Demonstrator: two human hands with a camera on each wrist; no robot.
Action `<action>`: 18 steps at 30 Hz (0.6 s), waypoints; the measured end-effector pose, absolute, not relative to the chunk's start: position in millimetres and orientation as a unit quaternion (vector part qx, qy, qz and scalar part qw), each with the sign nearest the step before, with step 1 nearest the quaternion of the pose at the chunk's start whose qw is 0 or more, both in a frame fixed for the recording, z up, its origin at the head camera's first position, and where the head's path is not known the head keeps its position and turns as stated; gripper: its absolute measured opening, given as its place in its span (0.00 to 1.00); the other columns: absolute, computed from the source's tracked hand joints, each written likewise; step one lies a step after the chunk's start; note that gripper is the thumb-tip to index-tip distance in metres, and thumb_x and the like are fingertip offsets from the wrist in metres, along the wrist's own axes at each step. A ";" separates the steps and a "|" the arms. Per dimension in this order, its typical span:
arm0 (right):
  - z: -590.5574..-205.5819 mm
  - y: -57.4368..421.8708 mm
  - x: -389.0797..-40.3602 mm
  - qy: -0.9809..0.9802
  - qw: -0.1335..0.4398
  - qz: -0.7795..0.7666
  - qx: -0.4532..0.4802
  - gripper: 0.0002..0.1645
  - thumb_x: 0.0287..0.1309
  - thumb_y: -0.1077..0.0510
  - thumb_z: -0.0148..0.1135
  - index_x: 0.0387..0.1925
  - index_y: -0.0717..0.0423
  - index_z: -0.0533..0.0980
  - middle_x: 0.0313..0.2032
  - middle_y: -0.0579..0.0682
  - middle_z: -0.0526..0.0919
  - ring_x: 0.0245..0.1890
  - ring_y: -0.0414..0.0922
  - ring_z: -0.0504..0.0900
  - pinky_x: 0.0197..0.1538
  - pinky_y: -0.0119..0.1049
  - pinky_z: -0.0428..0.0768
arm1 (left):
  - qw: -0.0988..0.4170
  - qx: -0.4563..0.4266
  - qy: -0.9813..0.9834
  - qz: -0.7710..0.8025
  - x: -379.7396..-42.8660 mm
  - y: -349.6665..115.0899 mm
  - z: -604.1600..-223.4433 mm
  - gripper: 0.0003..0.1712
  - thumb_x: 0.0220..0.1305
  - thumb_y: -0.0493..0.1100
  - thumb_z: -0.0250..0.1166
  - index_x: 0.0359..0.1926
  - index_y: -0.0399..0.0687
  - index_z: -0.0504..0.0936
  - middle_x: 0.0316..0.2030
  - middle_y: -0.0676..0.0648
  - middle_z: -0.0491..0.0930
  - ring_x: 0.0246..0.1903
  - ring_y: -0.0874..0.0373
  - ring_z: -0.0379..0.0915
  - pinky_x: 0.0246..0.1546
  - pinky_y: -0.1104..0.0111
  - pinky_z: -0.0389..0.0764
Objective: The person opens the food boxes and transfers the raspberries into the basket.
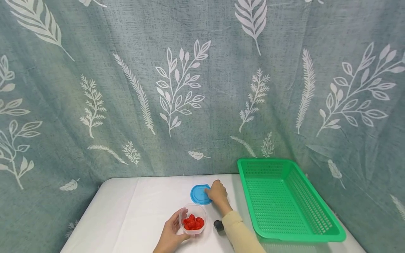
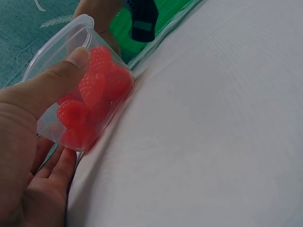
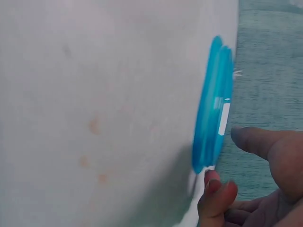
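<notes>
A small clear plastic tub holds several red raspberries. My left hand grips it from the left side, with the thumb on the near wall and fingers around the far side and underneath. Behind the tub, a round blue lid lies flat on the table. My right hand is at the lid's right edge. In the right wrist view its thumb hovers just over the lid and the fingers lie beside the rim; a small gap shows between thumb and lid.
To the right stands a green plastic basket with perforated walls. The white-covered table ends at a patterned grey-green curtain behind. A black device sits at the right wrist.
</notes>
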State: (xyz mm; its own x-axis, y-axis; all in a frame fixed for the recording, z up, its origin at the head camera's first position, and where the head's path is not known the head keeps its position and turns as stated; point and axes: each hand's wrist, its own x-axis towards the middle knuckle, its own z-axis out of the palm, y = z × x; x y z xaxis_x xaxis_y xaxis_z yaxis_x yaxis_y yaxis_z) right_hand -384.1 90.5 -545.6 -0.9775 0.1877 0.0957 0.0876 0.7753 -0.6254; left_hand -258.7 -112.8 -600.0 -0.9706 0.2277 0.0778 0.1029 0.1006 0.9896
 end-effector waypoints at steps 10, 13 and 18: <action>-528.5 88.1 -364.5 -0.921 0.096 0.376 -0.018 0.24 0.59 0.55 0.70 0.49 0.71 0.78 0.44 0.65 0.83 0.45 0.61 0.83 0.48 0.58 0.84 | 0.025 0.136 0.722 0.677 -259.2 -113.3 -603.3 0.54 0.48 0.33 0.80 0.75 0.38 0.62 0.71 0.35 0.68 0.74 0.39 0.58 0.73 0.63 0.65; -522.1 88.0 -358.8 -0.909 0.085 0.408 0.026 0.19 0.60 0.56 0.69 0.45 0.68 0.80 0.42 0.62 0.84 0.44 0.58 0.82 0.49 0.56 0.84 | 0.026 0.138 0.718 0.681 -258.5 -113.2 -603.6 0.54 0.48 0.33 0.80 0.75 0.38 0.62 0.71 0.35 0.68 0.74 0.39 0.59 0.73 0.63 0.65; -511.1 87.8 -349.4 -0.882 0.069 0.455 0.105 0.18 0.63 0.57 0.67 0.46 0.68 0.81 0.44 0.63 0.84 0.46 0.60 0.81 0.50 0.54 0.84 | 0.022 0.138 0.716 0.684 -258.9 -113.3 -604.6 0.55 0.48 0.33 0.80 0.75 0.38 0.62 0.71 0.36 0.69 0.74 0.41 0.60 0.72 0.63 0.66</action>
State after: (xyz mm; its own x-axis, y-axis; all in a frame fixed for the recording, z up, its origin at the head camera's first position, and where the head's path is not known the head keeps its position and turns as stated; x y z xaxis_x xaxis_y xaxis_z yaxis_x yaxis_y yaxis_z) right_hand -349.4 87.8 -511.1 -0.9684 -0.1228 0.2172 -0.2482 0.5644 -0.7873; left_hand -258.9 -113.3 -604.6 -0.9609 0.2280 0.1571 0.1671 0.0249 0.9856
